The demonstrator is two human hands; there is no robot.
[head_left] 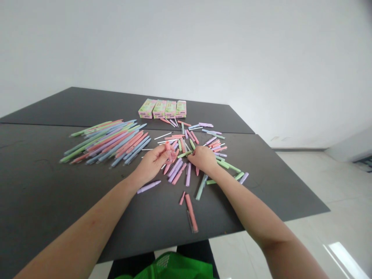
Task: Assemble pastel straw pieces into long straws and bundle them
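Note:
My left hand (154, 161) is closed around a coral pen barrel (167, 146), which pokes up between thumb and fingers. Just to the right, my right hand (203, 158) is pinched low over the loose pen parts; its fingertips are turned away, so what they hold is hidden. A light green pen piece (185, 154) lies at those fingertips. Around both hands spread purple, coral, green and blue barrels and caps, with thin white refills (163, 135) among them. Nearer me are a purple pen part (148, 186) and a coral barrel (191, 213) with a clear clip.
A heap of long capped pens (107, 143) in several colours lies to the left. Several small pink-and-green boxes (161, 109) stand in a row at the back. The dark table (276, 186) has a seam across it and ends before a white wall (186, 46).

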